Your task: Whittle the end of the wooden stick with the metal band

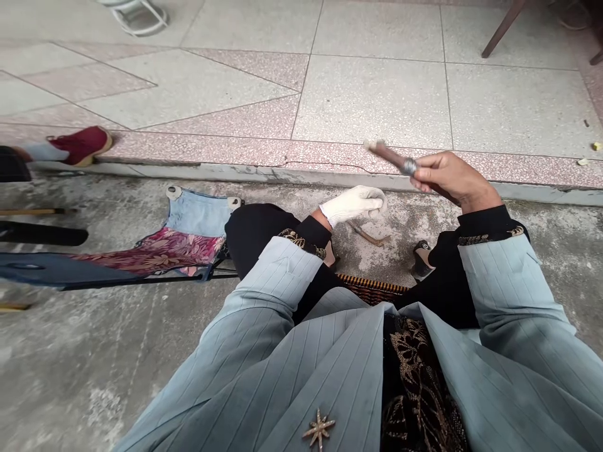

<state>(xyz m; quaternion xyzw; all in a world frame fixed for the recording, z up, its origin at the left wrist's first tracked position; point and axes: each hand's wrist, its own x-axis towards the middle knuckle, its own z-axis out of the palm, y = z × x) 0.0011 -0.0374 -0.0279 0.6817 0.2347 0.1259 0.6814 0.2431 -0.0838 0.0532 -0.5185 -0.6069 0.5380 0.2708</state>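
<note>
Head view shows me the right hand (pixel 440 176), bare, its fingers closed around a brown stick (pixel 390 154) just behind a shiny, coiled-looking band (pixel 409 166). The stick is off the ground, seen against the tiled step (pixel 372 100). Its long axis runs from the right hand forward and to the left, ending in a pale tip (pixel 371 145) too blurred for me to make out. The left hand (pixel 358 204), in a white glove (pixel 346 206), lies closer to the body than that tip and apart from it; its fingers curl inward, and I cannot tell whether they hold anything. A bent brown piece (pixel 372 239) rests on the concrete (pixel 141 326), nearer the left hand than the right.
</note>
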